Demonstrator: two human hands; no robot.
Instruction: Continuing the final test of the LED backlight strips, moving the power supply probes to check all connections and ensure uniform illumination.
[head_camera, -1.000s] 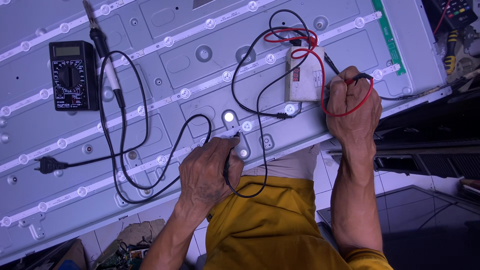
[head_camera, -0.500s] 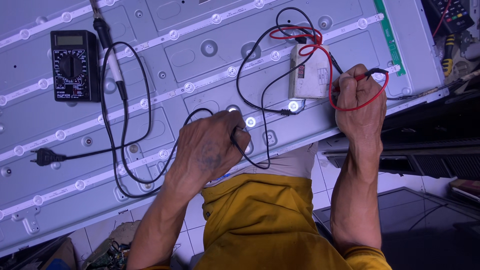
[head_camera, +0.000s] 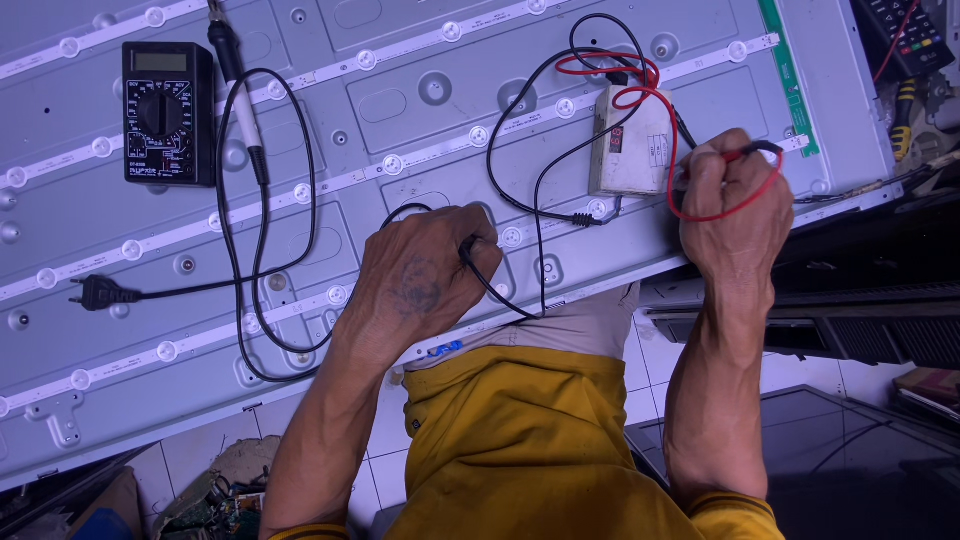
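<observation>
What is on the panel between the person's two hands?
In the head view, black wires and round lenses of a light strip lie between the left hand and right hand.

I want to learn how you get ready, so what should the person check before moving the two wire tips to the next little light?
1. Left hand grips the black wire: ok.
2. Right hand grips the red wire: ok.
3. Both wires reach the white tester box: ok.
4. Wire tips touching the light strip: cannot tell, hands hide them.
5. Soldering iron lies apart from both hands: ok.
6. Its plug lies loose on the panel, unplugged: ok.
</observation>
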